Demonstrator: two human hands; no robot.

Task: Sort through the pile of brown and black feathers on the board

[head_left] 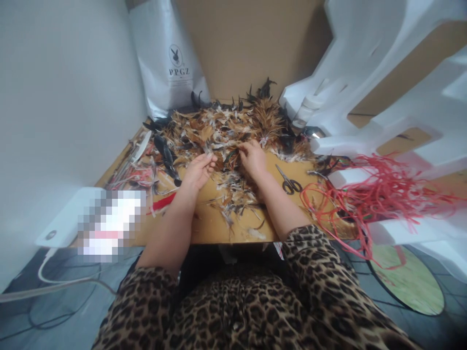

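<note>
A big heap of brown, black and white feathers [226, 129] covers the far part of a cardboard work surface [204, 228]. My left hand [199, 170] rests at the heap's near edge, fingers curled and pinched on a few feathers. My right hand [252, 158] lies palm down at the heap's edge, fingers bent into the feathers; what it grips is hidden. Loose feathers [237, 197] are scattered between my forearms. Leopard-print sleeves show at the bottom.
Black-handled scissors [290, 183] lie right of my right hand. A tangle of red strips [365, 194] spreads at the right over white foam pieces [365, 73]. A white bag [170, 58] stands at the back left. A white device [69, 218] sits at the left edge.
</note>
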